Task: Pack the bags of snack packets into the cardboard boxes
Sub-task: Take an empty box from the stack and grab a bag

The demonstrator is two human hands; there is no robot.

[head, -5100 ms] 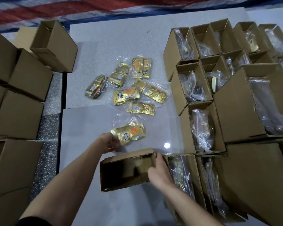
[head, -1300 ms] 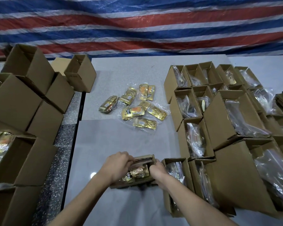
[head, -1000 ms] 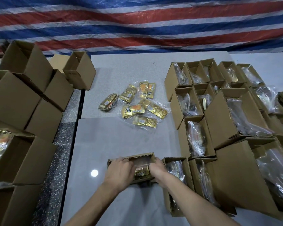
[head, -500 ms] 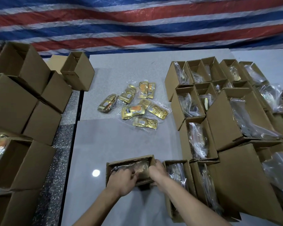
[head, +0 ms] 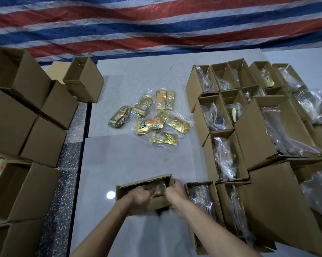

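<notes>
Two hands in one tilted box [head: 137, 184]: left hand [head: 140, 196] presses glossy bag [head: 159, 188]; right hand [head: 176, 191] grips rim

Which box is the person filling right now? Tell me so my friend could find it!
Start at the grey table and come to its near edge, left of the rows of filled boxes. The box there stands alone; it is the only one with both hands on it, the left hand pushing inside and the right hand gripping its right wall.

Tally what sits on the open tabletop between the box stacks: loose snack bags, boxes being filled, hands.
loose snack bags: 6
box being filled: 1
hands, left hand and right hand: 2
Total: 9
</notes>
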